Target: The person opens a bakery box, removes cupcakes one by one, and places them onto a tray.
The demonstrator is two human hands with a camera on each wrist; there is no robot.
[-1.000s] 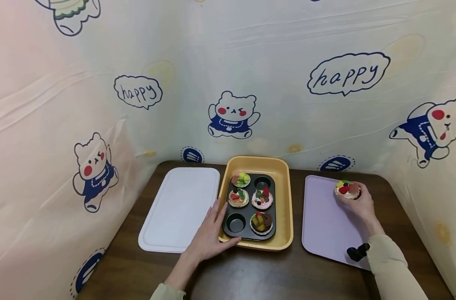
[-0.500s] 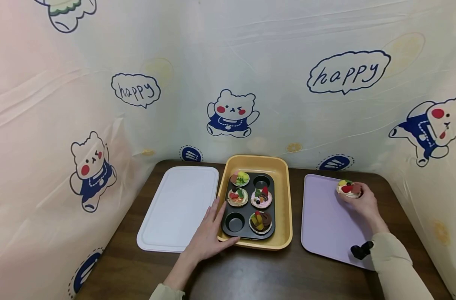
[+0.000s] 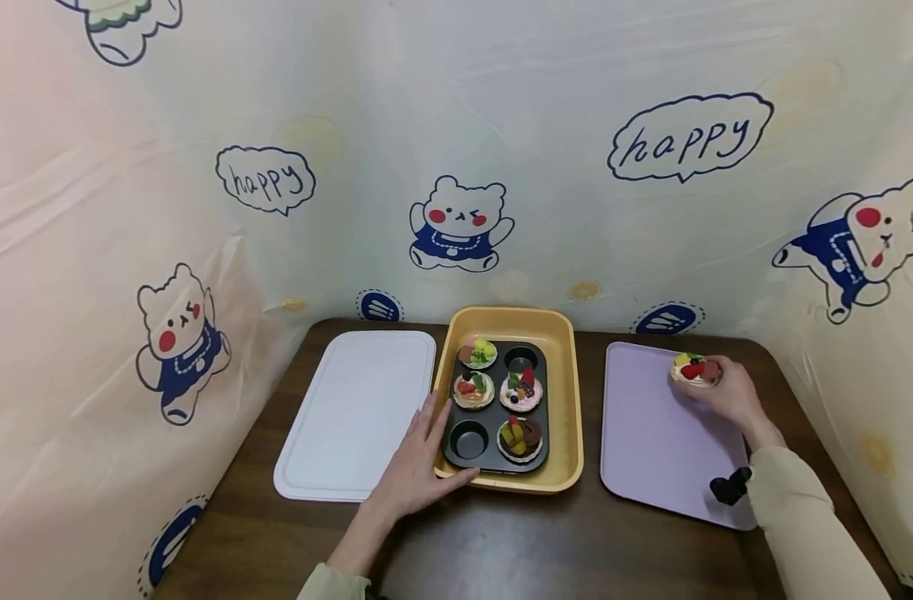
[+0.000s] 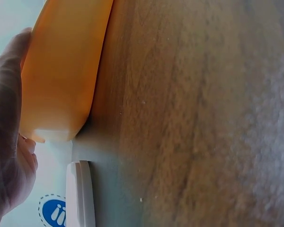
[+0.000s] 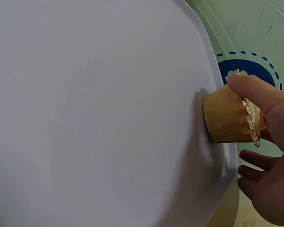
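My right hand pinches a cupcake topped with cream and fruit, at the far right of the lilac tray. In the right wrist view, the thumb lies against the rim of the cupcake's gold cup, whose base is right at the tray surface. My left hand rests with straight, spread fingers at the near left edge of the yellow tray. A dark muffin tin sits inside that tray. Several cupcakes fill its cups; the far right and near left cups are empty.
A white board lies on the wooden table left of the yellow tray. A patterned curtain hangs close behind and along both sides. A black wrist device overlaps the lilac tray near the right sleeve.
The right hand and its cupcake have shifted slightly to the right over the lilac tray, and the right sleeve with them. The left hand stays in place; the head view has shifted a little.
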